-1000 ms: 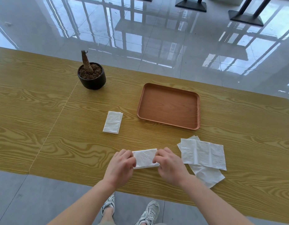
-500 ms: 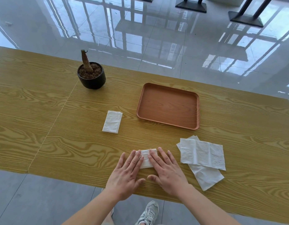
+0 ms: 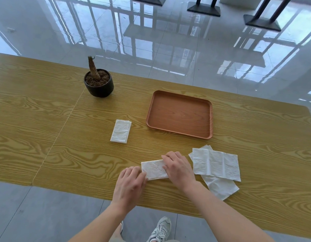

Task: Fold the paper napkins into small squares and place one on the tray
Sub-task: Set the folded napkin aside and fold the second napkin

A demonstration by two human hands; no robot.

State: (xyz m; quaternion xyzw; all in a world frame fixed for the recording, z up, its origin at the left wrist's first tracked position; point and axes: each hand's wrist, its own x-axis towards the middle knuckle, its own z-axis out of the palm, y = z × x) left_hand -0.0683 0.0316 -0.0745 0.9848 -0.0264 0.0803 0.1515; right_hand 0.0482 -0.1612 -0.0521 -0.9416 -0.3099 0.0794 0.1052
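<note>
While keeping the part-folded napkin (image 3: 154,169) flat on the surface (image 3: 81,163) near its front edge, touching its left end with the left hand (image 3: 129,185), fingers (image 3: 133,172) loosely bent; covering its right end with the right hand (image 3: 177,169), hold impossible to tell; well short of the tray (image 3: 180,114).

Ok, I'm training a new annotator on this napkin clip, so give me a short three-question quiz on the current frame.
1. True or false: a napkin lies in the tray.
2. The folded napkin lying apart sits: A) left of the tray, B) inside the tray, C) right of the tray.
3. Which hand covers the right end of the napkin being folded?
Key: 1 false; 2 A; 3 the right hand.
</note>
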